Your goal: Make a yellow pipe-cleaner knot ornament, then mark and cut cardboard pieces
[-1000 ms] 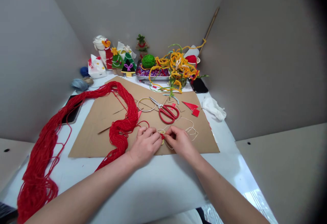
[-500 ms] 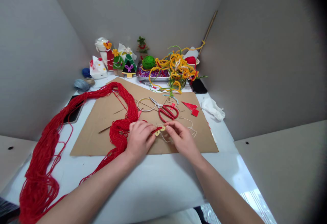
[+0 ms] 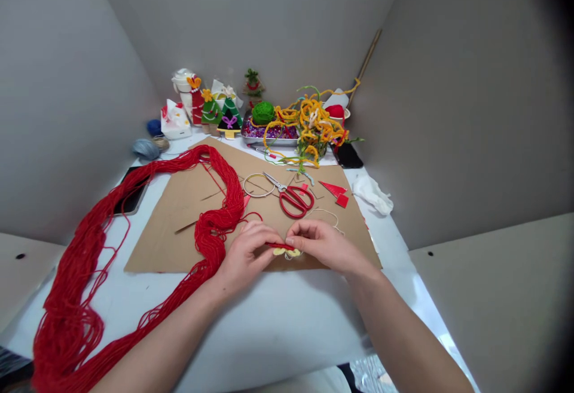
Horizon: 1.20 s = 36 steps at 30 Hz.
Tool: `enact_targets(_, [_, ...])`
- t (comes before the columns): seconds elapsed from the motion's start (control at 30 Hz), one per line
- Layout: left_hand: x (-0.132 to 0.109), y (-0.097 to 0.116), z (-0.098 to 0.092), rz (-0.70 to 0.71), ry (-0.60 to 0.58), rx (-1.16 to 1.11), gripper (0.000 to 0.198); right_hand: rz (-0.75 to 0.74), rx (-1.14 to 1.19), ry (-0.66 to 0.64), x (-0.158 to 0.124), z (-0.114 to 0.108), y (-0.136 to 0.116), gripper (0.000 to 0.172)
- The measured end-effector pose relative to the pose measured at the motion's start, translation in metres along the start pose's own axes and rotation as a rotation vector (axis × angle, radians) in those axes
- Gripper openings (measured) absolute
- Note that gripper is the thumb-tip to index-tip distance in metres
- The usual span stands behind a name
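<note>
Near the front edge of the cardboard sheet point(image 3: 155, 243), my left hand point(image 3: 246, 255) and my right hand point(image 3: 319, 243) meet over a small red and yellow yarn piece point(image 3: 286, 252). It has a narrow red strip along the top and pale yellow loops below. My left fingers pinch its left side, and my right thumb and finger close on its right end. Some thin cream string point(image 3: 334, 219) lies beside my right hand. Left of my left hand is a long skein of red yarn point(image 3: 210, 225). Scissors with red handles point(image 3: 296, 201) lie just beyond both hands.
A round hoop point(image 3: 259, 185) and red cut pieces point(image 3: 341, 200) are on the cardboard. Farther back stand small decorated trees point(image 3: 229, 119), a tray of beads point(image 3: 273, 136) with a green yarn ball point(image 3: 263, 113), and tangled orange yarn point(image 3: 314, 121). Crumpled white tissue point(image 3: 372, 194) lies right.
Both hands have moved slightly nearer to me and closer together. The yarn piece has turned, so its red strip now lies nearly level above the yellow loops.
</note>
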<state>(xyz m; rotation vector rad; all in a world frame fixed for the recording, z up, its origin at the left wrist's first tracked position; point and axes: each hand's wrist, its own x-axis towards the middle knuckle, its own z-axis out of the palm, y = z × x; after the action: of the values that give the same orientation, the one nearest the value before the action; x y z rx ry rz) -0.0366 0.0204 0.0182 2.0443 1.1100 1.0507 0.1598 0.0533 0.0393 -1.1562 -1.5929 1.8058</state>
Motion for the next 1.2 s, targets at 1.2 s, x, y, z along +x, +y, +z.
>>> enact_targets(1.2, [-0.019, 0.010, -0.017, -0.379, 0.013, -0.890, 0.010, -0.235, 0.751, 0.175, 0.037, -0.020, -0.027, 0.016])
